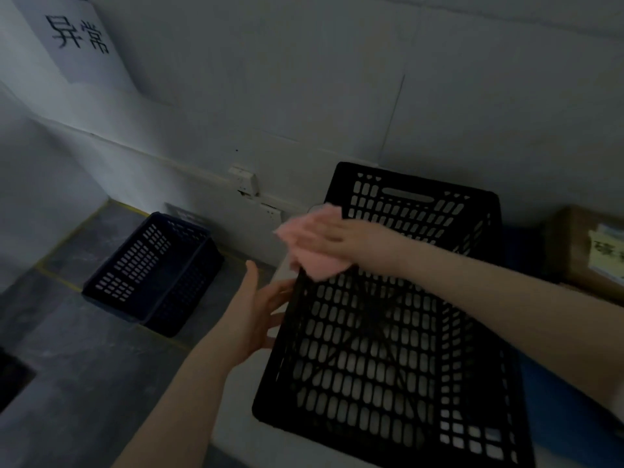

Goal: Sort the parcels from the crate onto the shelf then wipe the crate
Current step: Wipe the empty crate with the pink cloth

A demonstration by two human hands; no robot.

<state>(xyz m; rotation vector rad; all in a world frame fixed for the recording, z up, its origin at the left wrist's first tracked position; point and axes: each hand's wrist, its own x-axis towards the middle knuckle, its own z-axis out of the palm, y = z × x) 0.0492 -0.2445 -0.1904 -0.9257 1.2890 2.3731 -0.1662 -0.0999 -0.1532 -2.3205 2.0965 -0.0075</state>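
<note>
The light is dim and the edges are soft. On the far left a paper sign on the wall is cut off at the top. Below it, one dark blue crate lies tilted on the floor. The left hand rests against the outer left wall of the black crate, its fingers straight and slightly spread. One pink cloth lies over that crate's upper left rim, and the right hand presses flat on it, fingers straight and close together, their tips blurred. This second crate stands on the white worktop. At the right edge is one cardboard box, cut off, and the writing on its yellow label is unreadable.
</note>
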